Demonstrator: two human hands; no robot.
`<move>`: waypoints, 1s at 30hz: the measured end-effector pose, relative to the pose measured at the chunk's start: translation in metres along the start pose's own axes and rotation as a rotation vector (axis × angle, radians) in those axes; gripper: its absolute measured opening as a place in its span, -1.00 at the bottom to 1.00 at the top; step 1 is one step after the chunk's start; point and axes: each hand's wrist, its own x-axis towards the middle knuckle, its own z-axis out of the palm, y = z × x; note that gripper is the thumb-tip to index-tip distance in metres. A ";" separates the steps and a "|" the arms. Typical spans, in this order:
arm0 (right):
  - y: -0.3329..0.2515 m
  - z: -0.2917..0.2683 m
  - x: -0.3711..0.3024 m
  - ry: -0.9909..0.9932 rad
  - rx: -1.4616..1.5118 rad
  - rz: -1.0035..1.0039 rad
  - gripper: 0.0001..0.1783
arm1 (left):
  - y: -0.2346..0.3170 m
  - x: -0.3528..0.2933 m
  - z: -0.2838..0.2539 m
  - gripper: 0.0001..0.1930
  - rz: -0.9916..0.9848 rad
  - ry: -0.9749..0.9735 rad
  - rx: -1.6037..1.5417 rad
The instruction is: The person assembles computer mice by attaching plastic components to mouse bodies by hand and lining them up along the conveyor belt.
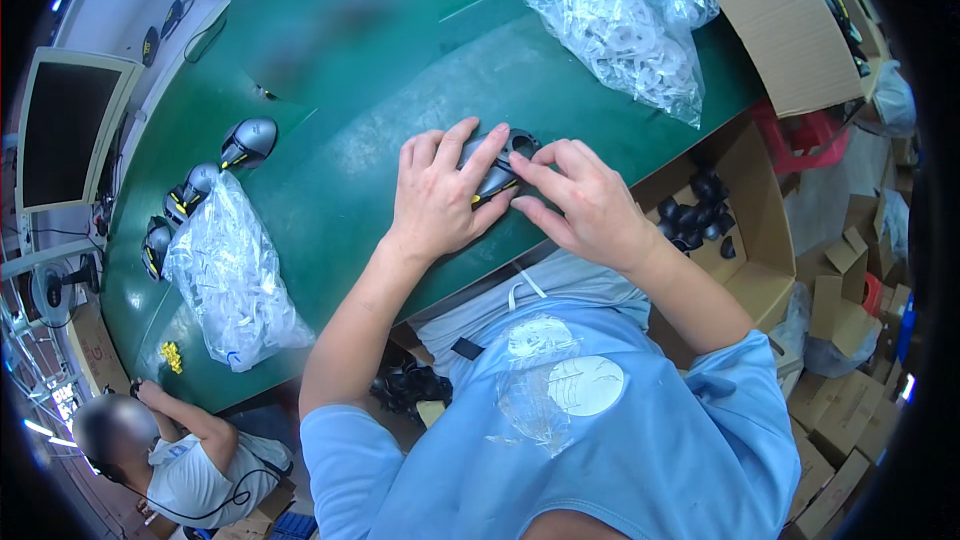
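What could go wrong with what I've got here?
The grey-and-black device could slip if your left hand loosened while your right hand was on it. The small yellow pieces lie loose near the green table's edge, so a stray arm might sweep them off.

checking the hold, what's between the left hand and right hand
A grey and black gadget, partly covered by the left hand's fingers; the head view shows it.
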 end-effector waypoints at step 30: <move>0.264 0.022 -0.295 -0.033 -0.559 0.788 -0.67 | 0.000 -0.004 -0.001 -0.23 0.010 -0.056 0.092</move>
